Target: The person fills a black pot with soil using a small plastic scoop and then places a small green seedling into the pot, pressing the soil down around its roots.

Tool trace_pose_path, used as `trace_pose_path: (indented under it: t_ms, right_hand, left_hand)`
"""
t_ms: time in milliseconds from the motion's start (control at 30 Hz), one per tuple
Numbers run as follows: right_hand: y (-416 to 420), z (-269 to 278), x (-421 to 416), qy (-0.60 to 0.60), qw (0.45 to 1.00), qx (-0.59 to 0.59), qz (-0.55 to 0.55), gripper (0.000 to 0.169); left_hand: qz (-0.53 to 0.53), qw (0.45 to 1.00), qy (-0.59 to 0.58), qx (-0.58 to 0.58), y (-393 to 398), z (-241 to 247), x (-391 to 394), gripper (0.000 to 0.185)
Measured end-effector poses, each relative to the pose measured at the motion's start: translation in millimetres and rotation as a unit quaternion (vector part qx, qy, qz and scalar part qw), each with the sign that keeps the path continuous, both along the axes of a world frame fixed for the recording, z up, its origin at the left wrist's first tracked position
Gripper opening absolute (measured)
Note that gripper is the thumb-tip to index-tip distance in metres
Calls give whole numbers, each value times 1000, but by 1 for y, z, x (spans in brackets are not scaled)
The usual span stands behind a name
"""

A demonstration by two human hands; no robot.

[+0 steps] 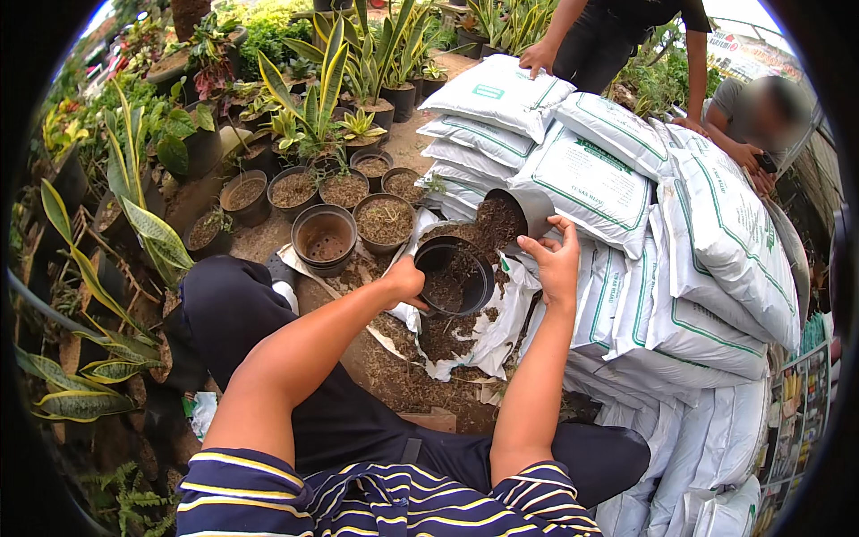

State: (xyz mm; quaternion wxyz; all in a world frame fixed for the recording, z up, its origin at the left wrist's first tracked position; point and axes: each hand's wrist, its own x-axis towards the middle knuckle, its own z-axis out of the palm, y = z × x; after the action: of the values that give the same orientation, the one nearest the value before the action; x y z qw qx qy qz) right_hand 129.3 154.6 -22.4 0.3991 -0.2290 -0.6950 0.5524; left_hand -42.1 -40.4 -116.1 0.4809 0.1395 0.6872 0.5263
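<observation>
My left hand (404, 283) grips the near-left rim of a black plastic plant pot (484, 295), which has some dark soil on its bottom. In my right hand (553, 258) is a second, dark grey pot (535, 209), tipped on its side with its mouth facing left. Brown potting soil (498, 225) lies in that mouth and spills down toward the far rim of the black pot. Under both pots a torn white sack (486, 349) is spread on the ground, with loose soil scattered over it.
Filled white sacks (584, 181) are piled on the right. Stacked empty pots (325, 235) and soil-filled pots (384, 221) stand ahead to the left, with snake plants (315, 94) behind. One person's hand (539, 59) rests on a sack; another person (745, 127) crouches at far right.
</observation>
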Motion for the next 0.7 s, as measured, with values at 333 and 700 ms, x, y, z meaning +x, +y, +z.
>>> trace_pose_path:
  t_ms: [333,700]
  right_hand:
    - [-3,-9,0,-30,997,34,67,63]
    - [-17,0,-10,-55,982,144,108,60]
  left_hand:
    - [11,1000,3,0,10,-9,1,48]
    - [40,998,34,30,12,-21,-2,49]
